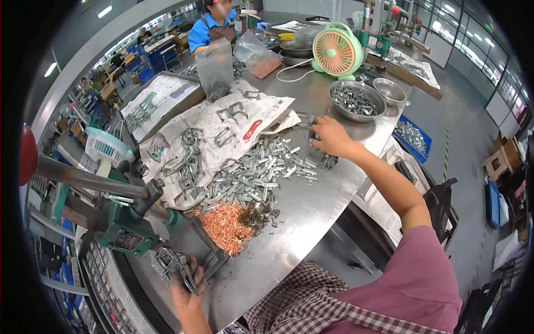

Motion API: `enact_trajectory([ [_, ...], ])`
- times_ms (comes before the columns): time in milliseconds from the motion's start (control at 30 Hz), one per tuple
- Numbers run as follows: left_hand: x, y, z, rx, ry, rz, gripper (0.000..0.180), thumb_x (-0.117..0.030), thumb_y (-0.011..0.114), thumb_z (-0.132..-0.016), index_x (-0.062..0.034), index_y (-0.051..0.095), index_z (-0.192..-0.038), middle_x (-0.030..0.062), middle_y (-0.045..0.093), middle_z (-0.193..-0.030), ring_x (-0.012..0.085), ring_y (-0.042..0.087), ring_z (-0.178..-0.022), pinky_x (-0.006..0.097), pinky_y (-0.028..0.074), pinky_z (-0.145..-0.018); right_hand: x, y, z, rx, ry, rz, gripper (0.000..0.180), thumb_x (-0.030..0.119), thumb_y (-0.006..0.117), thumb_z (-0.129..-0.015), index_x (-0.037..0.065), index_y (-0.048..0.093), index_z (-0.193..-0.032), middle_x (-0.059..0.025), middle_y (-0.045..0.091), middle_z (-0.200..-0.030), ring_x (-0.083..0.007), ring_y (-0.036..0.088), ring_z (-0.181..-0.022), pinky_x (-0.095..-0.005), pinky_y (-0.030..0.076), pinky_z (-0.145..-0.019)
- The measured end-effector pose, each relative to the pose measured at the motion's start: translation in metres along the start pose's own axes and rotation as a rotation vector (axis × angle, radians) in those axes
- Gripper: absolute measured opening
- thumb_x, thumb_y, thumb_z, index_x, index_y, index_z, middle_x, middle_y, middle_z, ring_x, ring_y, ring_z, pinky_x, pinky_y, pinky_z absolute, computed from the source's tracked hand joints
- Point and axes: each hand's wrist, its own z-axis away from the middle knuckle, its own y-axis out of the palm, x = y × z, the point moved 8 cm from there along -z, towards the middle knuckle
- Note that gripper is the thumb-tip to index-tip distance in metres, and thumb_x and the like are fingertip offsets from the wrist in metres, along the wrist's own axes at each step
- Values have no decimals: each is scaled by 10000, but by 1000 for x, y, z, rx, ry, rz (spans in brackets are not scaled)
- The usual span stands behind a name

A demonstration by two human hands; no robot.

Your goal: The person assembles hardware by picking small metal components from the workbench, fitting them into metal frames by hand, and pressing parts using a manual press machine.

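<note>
Metal clips (261,170) beside copper pile (225,225)

A single head-worn fisheye camera is looking steeply down and forward over a steel worktable (311,217), its wide lens bending the table edge and the hall's walls toward a dark round rim. The view is sitting close above the table: the wearer's checked apron and pink sleeve are filling the lower edge nearest it, and the right hand (329,137) is reaching out over its middle. Beyond the table's far end, the camera is facing a green desk fan (336,52), a co-worker in blue and the factory hall receding behind. No second view is sharing the scene.
</note>
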Motion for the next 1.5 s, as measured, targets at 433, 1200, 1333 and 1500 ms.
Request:
enact_trajectory([
  [433, 11, 75, 6, -104, 314, -1402, 350, -113, 658, -698, 11, 509, -989, 134, 609, -833, 246, 588, -728, 318, 446, -665, 242, -39, 56, 362, -359, -1199, 311, 31, 573, -698, 5, 526, -1005, -132, 610, -871, -241, 597, -804, -312, 460, -720],
  [1200, -3, 49, 41, -280, 374, -1177, 332, -39, 638, -673, -9, 464, -954, 115, 596, -795, 221, 588, -723, 301, 454, -672, 301, -17, 71, 550, -262, -1386, 261, -26, 479, -745, -9, 487, -1005, -85, 562, -669, -154, 547, -582, -293, 423, -553],
  [1333, -6, 52, 50, -279, 431, -1173, 314, -93, 620, -715, -14, 449, -966, 119, 596, -800, 224, 589, -731, 302, 451, -666, 310, -12, 75, 569, -188, -1445, 236, -2, 493, -770, -11, 487, -1006, -96, 571, -713, -141, 543, -598, -269, 427, -564],
  [1500, -10, 60, 55, -280, 460, -1215, 319, -78, 602, -727, -9, 437, -991, 134, 591, -827, 243, 589, -758, 314, 449, -675, 315, -33, 73, 450, -283, -1321, 230, 11, 530, -756, 15, 515, -986, -107, 582, -757, -184, 581, -669, -280, 453, -617],
])
